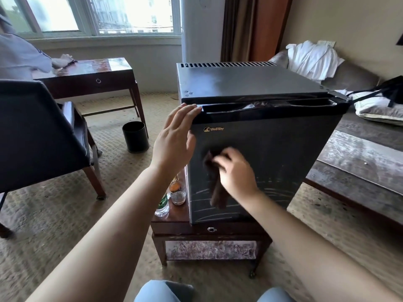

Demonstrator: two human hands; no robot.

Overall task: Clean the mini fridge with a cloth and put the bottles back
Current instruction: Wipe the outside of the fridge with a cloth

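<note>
Writing: the only readable bit is the gold "WellWay" logo (213,129) near the top left of the fridge door; the bottle's green label is too small to make out.
Fridge: a black mini fridge (272,149), door closed, sitting on a small wooden table (196,229) that has a ring pull on its drawer.
Left hand: the left hand (174,140) has straight, spread fingers, with the tips resting on the door's top left corner.
Right hand: the right hand (236,171), a bit blurry, has its fingers bent over a dark brown cloth (218,192), holding it flat against the middle of the door while the rest hangs down.
Bottles: a clear bottle (163,203) with a green label stands on the table just left of the fridge, beside a glass (178,196) and something orange-topped behind it.
Around: a dark chair (39,131) on the left, a black bin (135,136) on the carpet, a desk (91,75) by the window with another person at it, and a white robe (311,59) lying on the sofa.
</note>
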